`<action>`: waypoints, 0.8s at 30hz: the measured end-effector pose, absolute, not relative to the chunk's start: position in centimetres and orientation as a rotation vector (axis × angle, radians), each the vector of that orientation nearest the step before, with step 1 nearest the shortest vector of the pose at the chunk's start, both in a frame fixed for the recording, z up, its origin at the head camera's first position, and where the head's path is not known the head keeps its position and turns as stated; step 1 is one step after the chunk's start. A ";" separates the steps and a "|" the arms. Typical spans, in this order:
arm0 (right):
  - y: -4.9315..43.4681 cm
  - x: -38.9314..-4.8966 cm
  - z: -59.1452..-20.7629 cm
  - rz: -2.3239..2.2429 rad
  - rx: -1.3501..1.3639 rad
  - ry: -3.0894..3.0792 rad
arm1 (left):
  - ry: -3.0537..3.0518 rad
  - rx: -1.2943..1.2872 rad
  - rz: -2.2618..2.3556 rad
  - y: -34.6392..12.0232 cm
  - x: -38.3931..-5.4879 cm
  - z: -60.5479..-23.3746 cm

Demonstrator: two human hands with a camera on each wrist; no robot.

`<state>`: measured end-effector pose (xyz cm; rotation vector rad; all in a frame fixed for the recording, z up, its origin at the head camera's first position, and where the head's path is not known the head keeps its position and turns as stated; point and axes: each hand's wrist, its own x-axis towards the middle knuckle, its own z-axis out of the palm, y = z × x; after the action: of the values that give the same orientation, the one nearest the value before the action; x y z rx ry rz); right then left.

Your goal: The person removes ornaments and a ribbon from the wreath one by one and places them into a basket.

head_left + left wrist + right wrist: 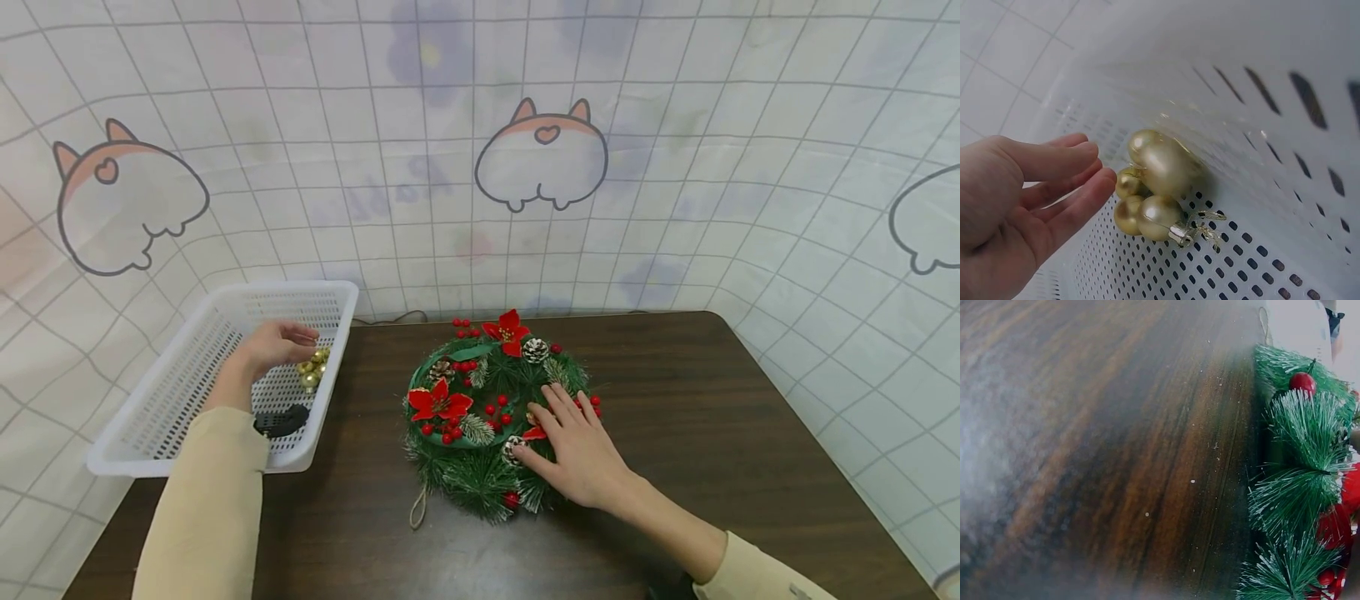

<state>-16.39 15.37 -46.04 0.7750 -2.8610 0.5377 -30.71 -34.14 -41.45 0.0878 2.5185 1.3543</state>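
Note:
My left hand (pixel 275 348) reaches into a white plastic basket (pixel 210 292), its fingers gently bent and holding nothing. In the left wrist view its fingertips come close beside a cluster of shiny gold Christmas baubles (pixel 1163 169), some with metallic loops on their caps. On the table, a green Christmas wreath (pixel 480 479) carries red poinsettias (pixel 440 402), pinecones (pixel 536 350) and red berries. My right hand (pixel 581 450) rests on the wreath's right side with fingers spread. A green ribbon ring (pixel 420 375) lies on top of the wreath.
A black object (pixel 281 421) lies in the basket near its front wall. A twine loop (pixel 417 508) sticks out from the wreath's front left. The dark wooden table (pixel 675 392) backs onto a patterned white curtain (pixel 420 233).

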 end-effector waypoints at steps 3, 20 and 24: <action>15.4 -16.4 -46.1 0.539 0.776 -2.860 | 2.511 0.092 1.374 -34.1 -30.8 -41.4; 15.5 -16.5 -46.2 0.552 0.779 -2.859 | 2.572 0.156 1.330 -33.2 -30.7 -39.8; 15.5 -16.5 -46.1 0.559 0.786 -2.861 | 2.603 0.170 1.303 -33.0 -30.6 -39.2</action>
<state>-16.51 15.48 -46.11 0.7861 -2.8607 0.5594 -30.61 -33.04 -39.16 0.1699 2.6029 1.3030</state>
